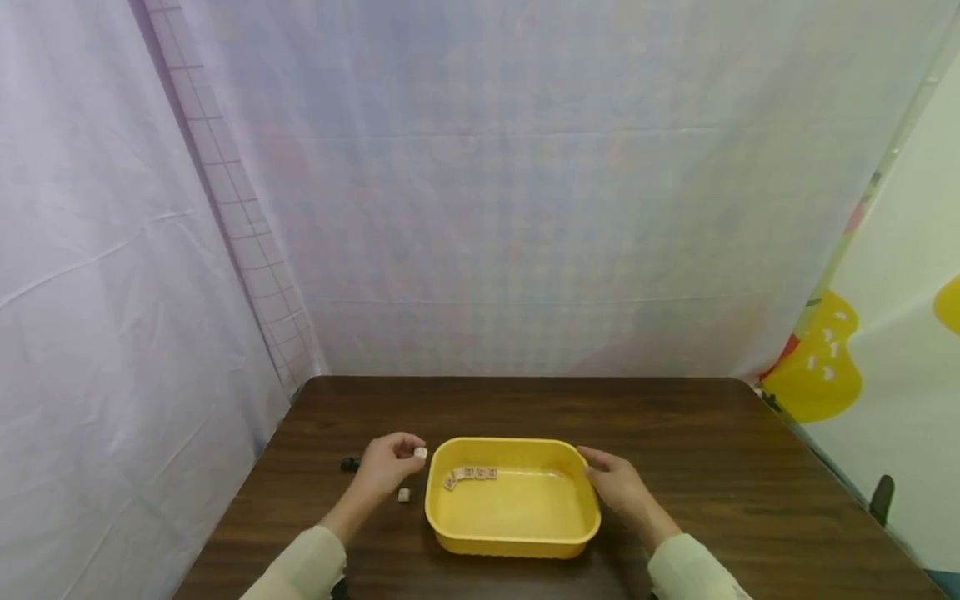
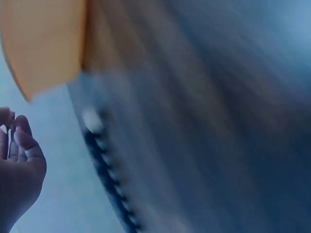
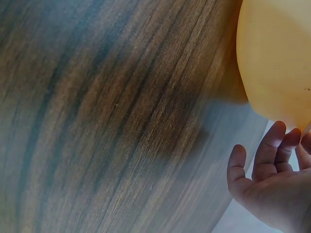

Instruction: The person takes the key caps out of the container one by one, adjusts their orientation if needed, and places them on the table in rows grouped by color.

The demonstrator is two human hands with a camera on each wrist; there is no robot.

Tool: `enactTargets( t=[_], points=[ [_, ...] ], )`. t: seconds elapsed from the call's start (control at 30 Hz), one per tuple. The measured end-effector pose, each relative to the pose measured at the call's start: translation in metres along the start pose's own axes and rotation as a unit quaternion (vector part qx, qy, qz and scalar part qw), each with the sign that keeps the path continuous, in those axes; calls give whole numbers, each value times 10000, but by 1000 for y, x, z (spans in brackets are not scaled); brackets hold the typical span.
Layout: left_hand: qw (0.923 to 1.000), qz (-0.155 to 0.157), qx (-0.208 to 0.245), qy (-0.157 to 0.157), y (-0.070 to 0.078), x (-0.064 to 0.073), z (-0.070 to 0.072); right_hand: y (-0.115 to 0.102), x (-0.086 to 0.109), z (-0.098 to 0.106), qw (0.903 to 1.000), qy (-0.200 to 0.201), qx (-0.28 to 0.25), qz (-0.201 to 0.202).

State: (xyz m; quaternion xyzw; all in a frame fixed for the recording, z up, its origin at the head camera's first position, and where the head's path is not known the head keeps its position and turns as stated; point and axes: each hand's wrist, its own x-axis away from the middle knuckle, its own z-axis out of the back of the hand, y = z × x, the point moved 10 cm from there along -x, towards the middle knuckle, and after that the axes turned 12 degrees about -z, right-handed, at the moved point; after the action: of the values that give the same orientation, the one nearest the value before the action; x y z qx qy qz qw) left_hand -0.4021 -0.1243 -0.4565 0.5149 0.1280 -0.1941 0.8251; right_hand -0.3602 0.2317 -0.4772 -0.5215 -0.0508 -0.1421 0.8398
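My left hand (image 1: pixel 384 463) pinches a small white tile (image 1: pixel 421 452) between thumb and fingertips, just outside the left rim of a yellow plastic basin (image 1: pixel 517 537). In the left wrist view the left hand (image 2: pixel 22 167) shows at the left edge. Inside the basin, several small marked tiles (image 1: pixel 469 472), mahjong-like in look, form a row along the back left. Another small tile (image 1: pixel 404 495) sits on the table beside the basin. At the basin's right side, my right hand (image 1: pixel 618 483) holds the rim, thumb over it and fingers outside; the right wrist view shows these fingers (image 3: pixel 272 138).
A dark wood-grain table (image 1: pixel 697 450) carries everything. Left of the left hand lies a small black object (image 1: pixel 350 463), partly hidden; a blurred dark ridged strip (image 2: pixel 109 179) shows in the left wrist view. Pale curtains (image 1: pixel 525 208) hang behind the table.
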Motion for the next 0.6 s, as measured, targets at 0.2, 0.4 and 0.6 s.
enactTargets(
  t=[0.2, 0.4, 0.6],
  points=[
    [9990, 125, -433, 66, -25, 15, 26, 0, 0, -1, 10000, -52, -5, -53],
    [9972, 260, -669, -233, -39, 24, 32, 0, 0, 0, 10000, -11, 33, -23],
    [9923, 504, -932, -649, -48, 32, 30, -1, 1, 0, 10000, -12, -16, -19]
  ],
)
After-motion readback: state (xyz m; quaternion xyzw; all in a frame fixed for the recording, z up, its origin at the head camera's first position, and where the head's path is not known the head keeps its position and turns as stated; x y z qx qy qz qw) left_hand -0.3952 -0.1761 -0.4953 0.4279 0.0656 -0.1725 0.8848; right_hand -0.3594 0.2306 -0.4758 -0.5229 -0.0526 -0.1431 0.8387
